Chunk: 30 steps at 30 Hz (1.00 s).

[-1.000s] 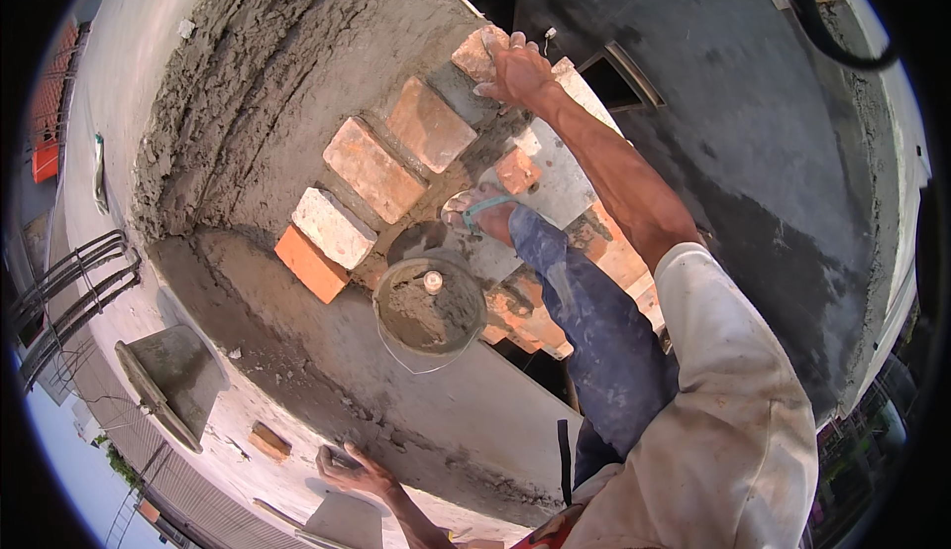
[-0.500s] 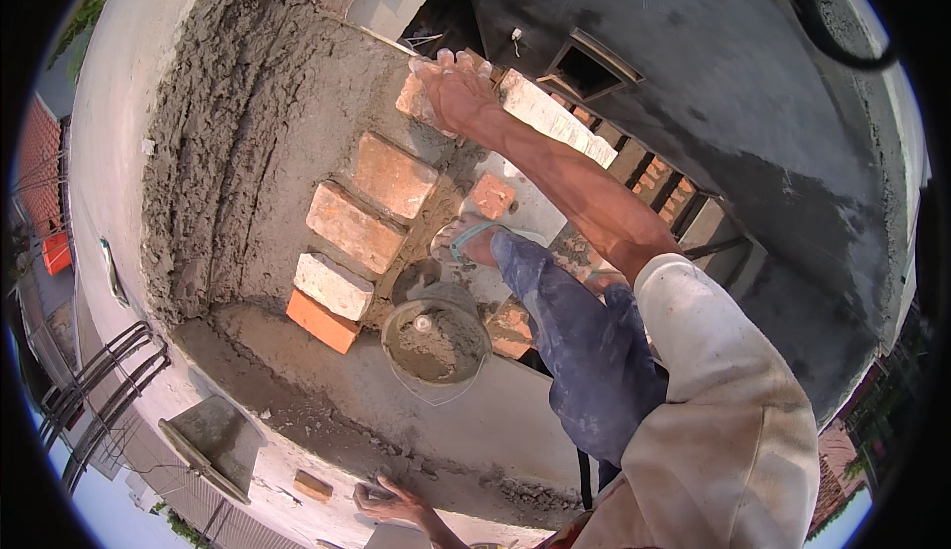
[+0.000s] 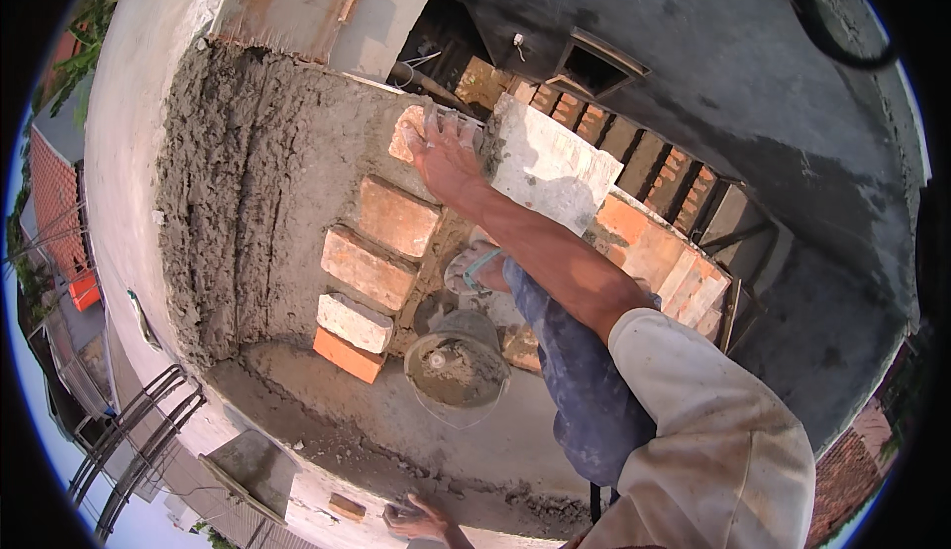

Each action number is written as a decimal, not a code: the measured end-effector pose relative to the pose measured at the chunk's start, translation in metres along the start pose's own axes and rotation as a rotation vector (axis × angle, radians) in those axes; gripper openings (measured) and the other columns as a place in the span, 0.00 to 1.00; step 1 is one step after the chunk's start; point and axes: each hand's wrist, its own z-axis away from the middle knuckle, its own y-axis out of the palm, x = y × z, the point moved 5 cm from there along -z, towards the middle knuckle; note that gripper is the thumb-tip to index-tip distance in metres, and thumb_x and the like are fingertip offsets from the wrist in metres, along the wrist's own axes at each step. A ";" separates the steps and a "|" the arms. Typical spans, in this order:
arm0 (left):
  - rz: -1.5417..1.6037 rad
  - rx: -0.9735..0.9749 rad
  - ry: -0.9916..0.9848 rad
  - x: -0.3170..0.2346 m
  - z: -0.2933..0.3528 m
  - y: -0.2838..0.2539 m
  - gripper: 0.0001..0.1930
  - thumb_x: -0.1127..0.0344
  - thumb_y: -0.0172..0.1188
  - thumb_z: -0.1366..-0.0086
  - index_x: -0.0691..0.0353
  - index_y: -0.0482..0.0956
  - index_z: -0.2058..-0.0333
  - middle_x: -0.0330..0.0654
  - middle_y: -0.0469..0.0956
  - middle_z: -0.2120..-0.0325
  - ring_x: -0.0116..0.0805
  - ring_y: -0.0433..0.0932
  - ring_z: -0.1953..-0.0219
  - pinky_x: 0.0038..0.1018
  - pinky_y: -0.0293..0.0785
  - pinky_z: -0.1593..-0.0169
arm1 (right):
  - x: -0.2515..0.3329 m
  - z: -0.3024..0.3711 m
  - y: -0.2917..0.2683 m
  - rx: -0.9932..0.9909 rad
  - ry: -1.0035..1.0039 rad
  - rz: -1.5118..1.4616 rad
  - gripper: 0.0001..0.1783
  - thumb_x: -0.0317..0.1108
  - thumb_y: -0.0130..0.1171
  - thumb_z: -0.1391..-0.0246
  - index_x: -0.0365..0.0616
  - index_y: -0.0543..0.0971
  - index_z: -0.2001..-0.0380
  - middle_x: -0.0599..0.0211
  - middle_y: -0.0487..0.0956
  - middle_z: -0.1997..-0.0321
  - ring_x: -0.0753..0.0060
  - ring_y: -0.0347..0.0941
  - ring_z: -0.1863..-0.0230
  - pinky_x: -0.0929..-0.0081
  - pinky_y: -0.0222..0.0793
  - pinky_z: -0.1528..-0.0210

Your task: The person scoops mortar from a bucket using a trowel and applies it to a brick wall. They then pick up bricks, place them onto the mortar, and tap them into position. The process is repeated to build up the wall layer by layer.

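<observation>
My right hand [image 3: 448, 153] is draped over an orange-red brick [image 3: 404, 133], fingers curled across its top, at the upper end of a row on the mortar-smeared floor. Below it lie an orange brick [image 3: 398, 215], a paler orange brick [image 3: 369, 268], a whitish brick [image 3: 355, 322] and a bright orange brick [image 3: 347, 355]. My left hand [image 3: 416, 521] rests with fingers apart on the low wall at the bottom, beside a small brown block [image 3: 347, 506]. A bucket [image 3: 457, 369] holding grey mortar stands right of the row.
My sandalled foot [image 3: 477, 267] is beside the bucket. A pale board [image 3: 555, 163] and an orange-brown panel [image 3: 664, 262] border a drop with steps [image 3: 644, 167]. Rough mortar [image 3: 233, 182] covers the left side. Rebar [image 3: 139, 440] and a grey trough [image 3: 253, 470] are outside the wall.
The view has shifted, so the bricks and bucket appear lower and further right. My right hand remains on the brick, slightly farther from the row. More of the pale board shows.
</observation>
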 end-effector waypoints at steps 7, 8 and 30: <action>-0.025 0.004 0.012 -0.008 -0.001 -0.004 0.43 0.24 0.46 0.32 0.63 0.67 0.41 0.51 0.68 0.45 0.55 0.67 0.40 0.58 0.64 0.43 | -0.001 0.003 -0.015 -0.029 0.031 0.048 0.31 0.38 0.43 0.31 0.45 0.63 0.27 0.38 0.56 0.23 0.30 0.53 0.25 0.28 0.43 0.26; -0.026 0.004 0.013 -0.008 0.000 -0.002 0.43 0.24 0.47 0.32 0.63 0.67 0.41 0.51 0.68 0.44 0.55 0.67 0.40 0.58 0.64 0.43 | -0.002 -0.002 -0.016 0.003 0.062 0.019 0.29 0.38 0.44 0.31 0.45 0.66 0.29 0.38 0.57 0.23 0.30 0.55 0.25 0.29 0.47 0.27; 0.059 0.076 -0.073 -0.005 0.002 -0.003 0.40 0.29 0.56 0.33 0.55 0.68 0.37 0.46 0.67 0.38 0.51 0.64 0.34 0.60 0.58 0.37 | -0.012 -0.046 -0.020 0.257 -0.244 0.256 0.58 0.60 0.74 0.53 0.38 0.59 0.28 0.31 0.77 0.44 0.34 0.80 0.49 0.47 0.78 0.48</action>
